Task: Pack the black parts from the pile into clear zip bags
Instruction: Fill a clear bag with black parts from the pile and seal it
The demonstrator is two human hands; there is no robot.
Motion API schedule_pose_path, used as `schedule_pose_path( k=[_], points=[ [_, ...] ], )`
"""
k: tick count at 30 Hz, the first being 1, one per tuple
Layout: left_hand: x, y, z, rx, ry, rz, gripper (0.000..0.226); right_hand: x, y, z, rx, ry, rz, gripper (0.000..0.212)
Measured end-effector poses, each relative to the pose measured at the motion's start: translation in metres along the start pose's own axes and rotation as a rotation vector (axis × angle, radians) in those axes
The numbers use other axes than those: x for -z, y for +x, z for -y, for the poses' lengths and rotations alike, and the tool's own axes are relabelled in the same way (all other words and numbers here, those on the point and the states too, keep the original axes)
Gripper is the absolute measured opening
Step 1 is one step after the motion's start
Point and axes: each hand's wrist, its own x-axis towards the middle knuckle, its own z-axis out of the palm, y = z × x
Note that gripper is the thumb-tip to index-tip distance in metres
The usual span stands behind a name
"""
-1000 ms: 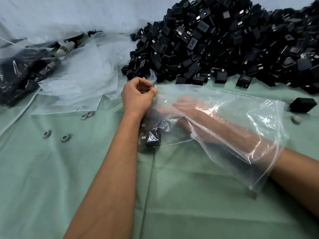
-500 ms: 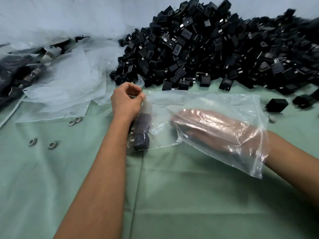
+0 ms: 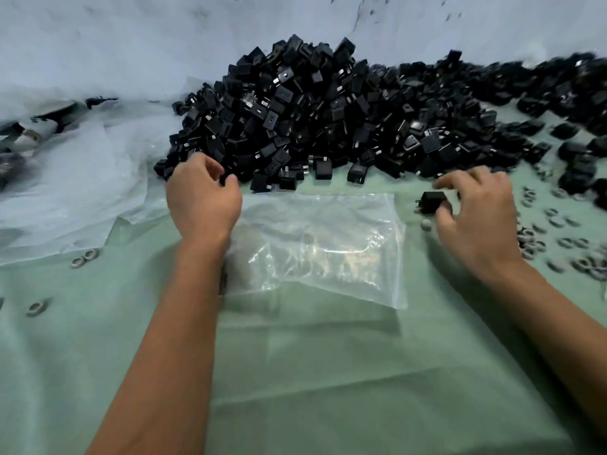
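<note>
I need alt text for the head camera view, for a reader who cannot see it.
A person's right hand closes on a loose black part beside a clear zip bag lying on a green cloth. The left hand pinches at the bag's left end, near a big pile of black parts.

We see a heap of glossy black plastic block parts (image 3: 328, 126), a clear colourless plastic zip bag (image 3: 315, 244), a plain pale green cloth surface (image 3: 328, 372) and small grey ring washers (image 3: 83, 257).
</note>
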Motion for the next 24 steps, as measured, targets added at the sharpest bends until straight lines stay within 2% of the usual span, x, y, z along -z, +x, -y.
schedule_pose_path(
  k=[2,4,7,9,10,12,14,18,21,24],
  points=[
    [-0.002,-0.022,-0.048,-0.082,-0.095,0.081,0.011,-0.008,0.004,-0.009,-0.003,-0.131,0.131,0.039],
    [-0.012,-0.051,-0.093,-0.195,-0.134,0.273,0.021,-0.014,0.004,-0.010,0.007,-0.071,0.237,0.042],
    [-0.032,-0.096,-0.142,-0.422,0.102,0.550,0.041,-0.014,0.004,-0.012,0.009,0.000,0.215,0.031],
    [-0.042,-0.112,-0.155,-0.478,0.263,0.645,0.057,-0.006,0.005,-0.015,0.004,0.052,0.161,0.027],
    [-0.045,-0.115,-0.158,-0.473,0.295,0.660,0.052,0.000,0.004,-0.016,0.018,0.094,0.143,0.026],
    [-0.047,-0.111,-0.155,-0.428,0.316,0.661,0.027,0.014,0.003,-0.014,0.005,0.320,0.197,0.027],
    [-0.041,-0.102,-0.150,-0.376,0.303,0.671,0.030,0.024,0.002,-0.006,-0.099,0.583,0.374,0.026],
    [-0.023,-0.091,-0.147,-0.318,0.181,0.682,0.024,0.026,0.000,0.020,-0.131,0.810,0.789,0.005],
    [-0.010,-0.089,-0.149,-0.289,0.120,0.697,0.019,0.022,0.001,0.044,-0.160,0.958,0.943,0.027],
    [0.004,-0.091,-0.153,-0.323,0.111,0.755,0.026,0.020,0.007,0.064,-0.162,0.928,1.176,0.052]
  ],
)
